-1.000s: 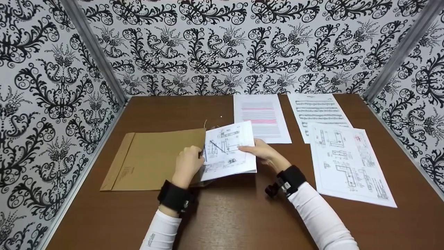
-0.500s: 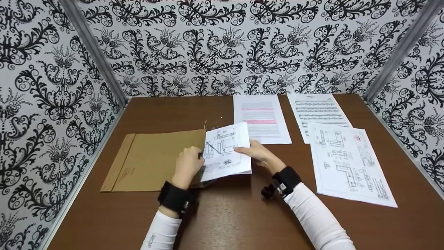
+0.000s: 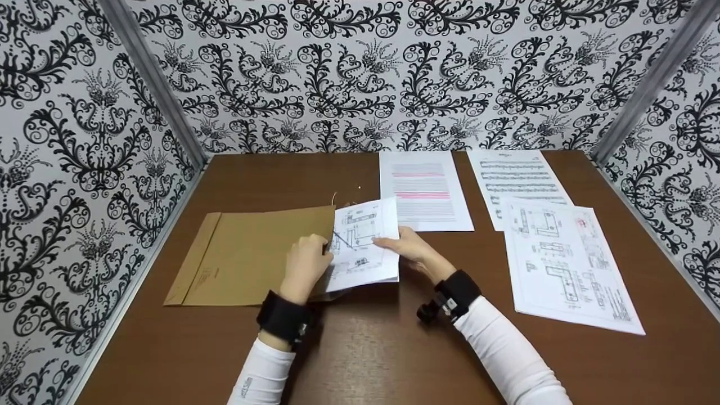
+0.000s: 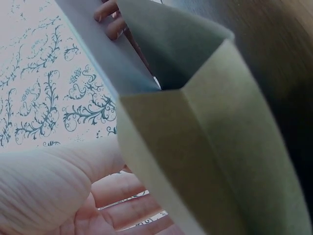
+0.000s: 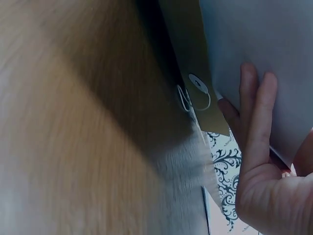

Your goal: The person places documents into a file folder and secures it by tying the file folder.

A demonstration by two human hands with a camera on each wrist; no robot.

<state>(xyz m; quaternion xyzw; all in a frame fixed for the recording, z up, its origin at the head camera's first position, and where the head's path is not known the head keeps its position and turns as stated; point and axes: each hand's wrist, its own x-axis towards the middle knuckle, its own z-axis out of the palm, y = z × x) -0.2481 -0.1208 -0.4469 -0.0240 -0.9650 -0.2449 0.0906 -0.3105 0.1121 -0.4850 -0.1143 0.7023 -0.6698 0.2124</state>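
Observation:
A brown paper envelope (image 3: 253, 247) lies to the left, its mouth facing right. My left hand (image 3: 306, 259) grips the upper edge of that mouth, which gapes in the left wrist view, where the envelope's folded side (image 4: 234, 147) shows. Partly inside it is a small stack of papers (image 3: 365, 225) with a technical drawing on top. My right hand (image 3: 415, 250) pinches the stack's right edge, thumb above. Seen from below, its fingers (image 5: 259, 112) lie flat under the sheets. The stack's left part is hidden in the envelope.
A printed page with pink highlighting (image 3: 424, 197) lies at the back, beside sheet music (image 3: 523, 177). Another drawing sheet (image 3: 568, 264) overlaps the music on the right. A string-and-button closure (image 5: 198, 83) hangs by the envelope's mouth. Patterned walls (image 3: 349, 79) enclose the brown table (image 3: 360, 354).
My right hand has moved left with the stack, and less of the papers shows outside the envelope. The left hand keeps its grip in nearly the same place.

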